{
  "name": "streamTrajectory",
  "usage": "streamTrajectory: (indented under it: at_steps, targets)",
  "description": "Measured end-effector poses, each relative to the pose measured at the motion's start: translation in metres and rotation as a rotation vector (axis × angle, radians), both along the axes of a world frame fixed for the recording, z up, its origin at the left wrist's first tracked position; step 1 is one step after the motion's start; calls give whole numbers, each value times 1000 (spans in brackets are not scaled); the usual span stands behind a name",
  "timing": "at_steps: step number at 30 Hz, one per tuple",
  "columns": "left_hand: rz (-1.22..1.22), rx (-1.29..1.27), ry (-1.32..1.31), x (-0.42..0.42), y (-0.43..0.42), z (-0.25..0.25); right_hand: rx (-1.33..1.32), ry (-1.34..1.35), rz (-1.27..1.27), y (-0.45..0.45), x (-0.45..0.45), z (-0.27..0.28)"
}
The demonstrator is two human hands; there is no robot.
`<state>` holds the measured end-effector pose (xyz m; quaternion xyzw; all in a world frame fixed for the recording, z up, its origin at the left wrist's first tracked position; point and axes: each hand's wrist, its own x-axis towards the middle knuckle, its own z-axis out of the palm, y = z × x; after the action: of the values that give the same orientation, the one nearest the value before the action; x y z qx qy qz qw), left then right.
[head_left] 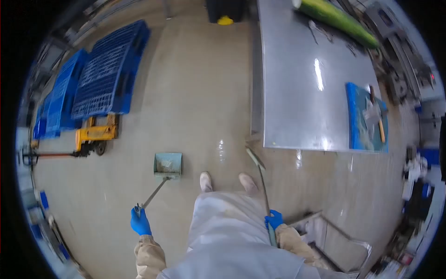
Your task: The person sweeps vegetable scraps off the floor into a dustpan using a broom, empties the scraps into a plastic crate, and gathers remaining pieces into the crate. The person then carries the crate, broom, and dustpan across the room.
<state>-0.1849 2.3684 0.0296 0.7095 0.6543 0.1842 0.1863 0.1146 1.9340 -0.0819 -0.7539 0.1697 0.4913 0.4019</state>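
Observation:
In a blue glove, my left hand [141,222] is closed around the upper end of a long-handled dustpan [167,164]. The light blue-green pan sits on the floor ahead and to the left, with some pale debris inside it. My right hand [274,219], also gloved in blue, grips the shaft of a long-handled floor tool [263,186]. Its narrow pale head [255,158] is at the floor by the near left corner of the metal table; I cannot tell whether it is a broom or a squeegee. Both pale boots [206,181] point forward between the two tools.
A metal table [302,102] at right bears a large green gourd [339,21] and a blue board [360,123] with a knife. Blue pallets [111,69] and a yellow pallet jack [97,133] stand left. A metal-framed cart [344,237] is close behind my right arm. The dark bin [225,9] is far ahead.

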Motion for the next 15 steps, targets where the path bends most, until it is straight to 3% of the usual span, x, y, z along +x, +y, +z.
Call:
streamTrajectory:
  at_steps: [2, 4, 6, 11, 15]
  targets:
    - [-109, -47, 64, 20, 29, 4, -18, 46, -115, 28, -33, 2]
    - [-218, -57, 112, 41, 44, 10, 37, 186, -505, 61, -49, -7]
    - [-301, -81, 107, 52, 67, -3, 150, 236, -719, 109, -84, -16]
    - [-464, -119, 158, 109, 69, -1, 128, 199, -1046, 188, -104, -44]
    - [-567, -160, 122, 139, 67, 5, 52, 111, -1128, 192, -74, -52]
